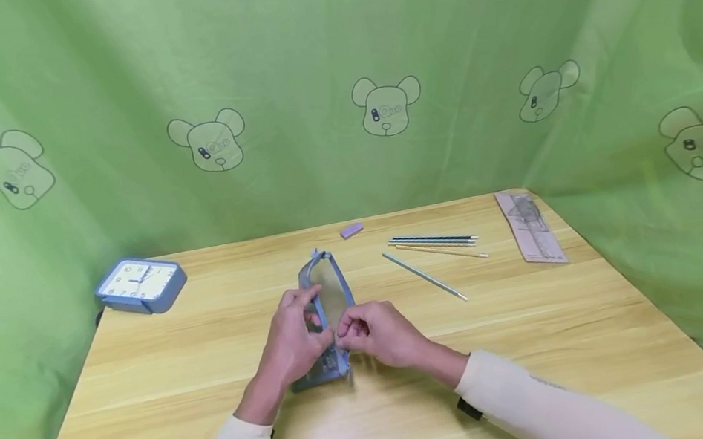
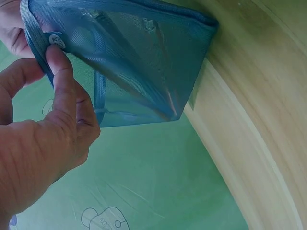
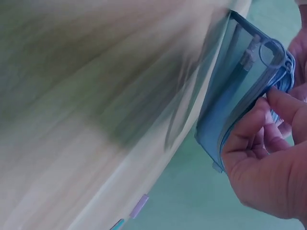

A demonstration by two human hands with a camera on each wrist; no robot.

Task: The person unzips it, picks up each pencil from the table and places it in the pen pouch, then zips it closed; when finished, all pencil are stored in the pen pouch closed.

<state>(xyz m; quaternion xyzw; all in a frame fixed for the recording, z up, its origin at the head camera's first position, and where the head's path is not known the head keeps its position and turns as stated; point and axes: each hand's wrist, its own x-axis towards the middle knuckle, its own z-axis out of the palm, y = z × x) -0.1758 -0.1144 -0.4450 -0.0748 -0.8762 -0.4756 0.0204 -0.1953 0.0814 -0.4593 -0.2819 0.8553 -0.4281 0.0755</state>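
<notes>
The blue translucent mesh zip pouch (image 1: pixel 335 293) stands on the pale wood-grain table (image 1: pixel 209 359), near its middle, with its zip edges parted. The left hand (image 1: pixel 294 336) is clamped on the pouch: its digits pinch the zip edge beside a small round white label (image 2: pixel 57 41). The right hand (image 1: pixel 381 331) is likewise clamped on the pouch, thumb and fingers pinching the zip edge near the end toward the person. A round ring (image 3: pixel 272 52) hangs at this end. Slender contents show through the mesh; their type cannot be told. Beyond the pouch lies a purple block eraser (image 1: pixel 351 230). Right of the pouch: a group of blue and tan pencils (image 1: pixel 438 239) and, nearer the person, a separate light-blue pencil (image 1: pixel 423 275). Far right: a flat clear-and-pink ruler set (image 1: pixel 532 228). Far left: a blue-framed clock (image 1: pixel 141 285) with a white face
</notes>
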